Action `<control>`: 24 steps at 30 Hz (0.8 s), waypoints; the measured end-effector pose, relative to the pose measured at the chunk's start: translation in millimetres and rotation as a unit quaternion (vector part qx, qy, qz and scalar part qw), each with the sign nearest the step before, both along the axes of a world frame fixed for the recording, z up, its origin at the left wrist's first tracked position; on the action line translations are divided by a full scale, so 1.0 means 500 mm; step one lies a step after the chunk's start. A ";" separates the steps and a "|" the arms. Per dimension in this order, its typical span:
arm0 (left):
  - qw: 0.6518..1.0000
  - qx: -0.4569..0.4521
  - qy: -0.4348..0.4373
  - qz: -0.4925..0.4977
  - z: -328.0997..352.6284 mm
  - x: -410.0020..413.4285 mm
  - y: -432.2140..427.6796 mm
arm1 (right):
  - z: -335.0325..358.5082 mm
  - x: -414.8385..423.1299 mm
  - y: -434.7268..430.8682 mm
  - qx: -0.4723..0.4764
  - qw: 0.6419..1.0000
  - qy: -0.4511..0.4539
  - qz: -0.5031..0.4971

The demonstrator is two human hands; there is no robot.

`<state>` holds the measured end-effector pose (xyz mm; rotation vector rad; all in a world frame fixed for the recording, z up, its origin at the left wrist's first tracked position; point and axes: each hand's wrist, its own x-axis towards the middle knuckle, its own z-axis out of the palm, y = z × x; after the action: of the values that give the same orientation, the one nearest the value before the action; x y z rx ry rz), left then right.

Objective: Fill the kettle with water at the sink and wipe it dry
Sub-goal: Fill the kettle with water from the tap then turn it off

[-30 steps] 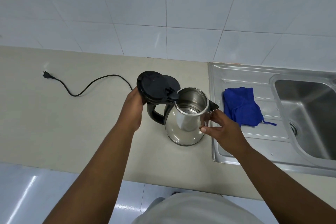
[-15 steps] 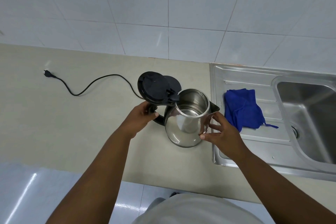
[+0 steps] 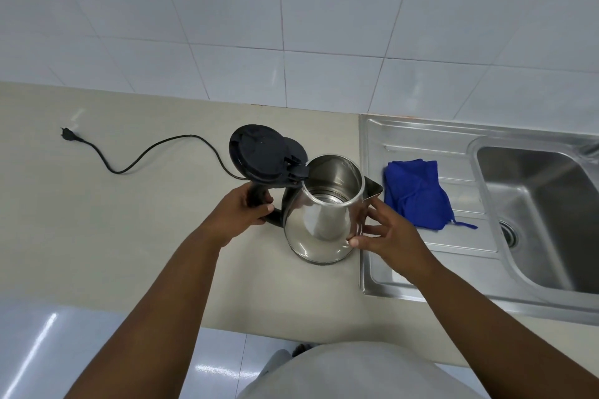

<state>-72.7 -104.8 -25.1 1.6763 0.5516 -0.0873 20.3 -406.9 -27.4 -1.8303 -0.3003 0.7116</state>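
Note:
A steel kettle (image 3: 319,220) stands on the beige counter with its black lid (image 3: 259,155) hinged open to the left. The inside looks empty. My left hand (image 3: 241,212) is closed around the black handle. My right hand (image 3: 385,232) rests with spread fingers against the kettle's right side, just below the spout. A blue cloth (image 3: 416,193) lies crumpled on the sink's drainboard, right of the kettle. The steel sink basin (image 3: 551,210) is at the far right; no tap is in view.
A black power cord with plug (image 3: 69,133) trails across the counter (image 3: 129,236) to the left, behind the kettle. The drainboard (image 3: 421,146) adjoins the kettle's right side. White tiled wall runs behind; the counter's front edge is close to my body.
My left hand has slid down from the open lid to grip the handle. The right hand stays on the kettle's side. The kettle has barely shifted.

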 end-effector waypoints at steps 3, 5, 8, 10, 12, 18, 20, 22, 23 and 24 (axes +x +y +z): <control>1.000 0.010 -0.008 0.001 0.016 0.018 -0.034 | 0.018 0.022 -0.039 0.005 1.000 -0.009 0.002; 1.000 0.020 -0.015 0.001 0.027 0.033 -0.065 | 0.033 0.040 -0.073 0.013 1.000 -0.015 0.004; 0.999 0.026 -0.023 0.002 0.045 0.065 -0.125 | 0.058 0.069 -0.136 0.016 0.999 -0.035 0.017; 0.999 0.029 -0.029 0.004 0.057 0.091 -0.176 | 0.073 0.093 -0.188 0.021 0.999 -0.048 0.012; 0.999 0.026 -0.032 0.008 0.065 0.119 -0.234 | 0.080 0.120 -0.248 0.020 0.998 -0.064 0.011; 0.999 0.012 -0.041 0.014 0.075 0.202 -0.435 | 0.089 0.203 -0.443 0.030 0.996 -0.082 -0.006; 0.999 0.000 -0.045 0.010 0.077 0.226 -0.503 | 0.082 0.226 -0.510 0.043 0.996 -0.070 -0.017; 0.999 -0.005 -0.049 0.000 0.077 0.250 -0.567 | 0.074 0.249 -0.576 0.048 0.996 -0.063 -0.029; 0.999 -0.007 -0.047 -0.002 0.074 0.263 -0.598 | 0.072 0.259 -0.608 0.051 0.996 -0.061 -0.033; 0.999 -0.008 -0.041 0.003 0.073 0.270 -0.617 | 0.066 0.267 -0.626 0.052 0.996 -0.060 -0.033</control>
<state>62.4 -413.1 11.1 1.6554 0.4920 -0.0183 153.6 -720.1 5.5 -1.7780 -0.3470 0.5326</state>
